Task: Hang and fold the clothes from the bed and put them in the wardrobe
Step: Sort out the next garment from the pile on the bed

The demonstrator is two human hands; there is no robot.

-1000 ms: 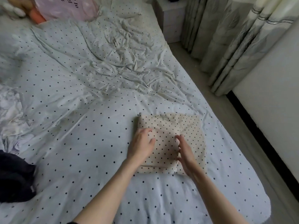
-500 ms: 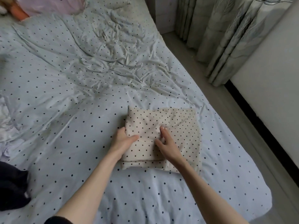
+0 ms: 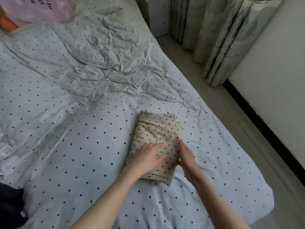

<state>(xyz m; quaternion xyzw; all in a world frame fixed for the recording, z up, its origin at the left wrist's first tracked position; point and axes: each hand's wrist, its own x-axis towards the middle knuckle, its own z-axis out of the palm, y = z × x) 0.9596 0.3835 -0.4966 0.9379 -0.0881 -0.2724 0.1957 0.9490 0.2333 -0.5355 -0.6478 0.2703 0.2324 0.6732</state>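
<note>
A cream garment with small black dots (image 3: pixel 157 131) lies folded into a narrow rectangle on the bed (image 3: pixel 74 129), near its right edge. My left hand (image 3: pixel 148 156) rests flat on top of the garment's near half, fingers straight. My right hand (image 3: pixel 186 156) presses edge-on against the garment's right side, fingers straight along the fold. Neither hand holds anything.
A dark garment (image 3: pixel 9 205) lies at the bed's near left corner, and white crumpled cloth (image 3: pixel 5 142) sits at the left edge. A pink pillow (image 3: pixel 38 9) is at the head. Floor (image 3: pixel 231 129), curtains (image 3: pixel 222 38) and a wall lie to the right.
The garment has been folded in half, from a wide rectangle to a narrow one. My right hand moved from its middle to its right edge; my left hand now lies flat on top.
</note>
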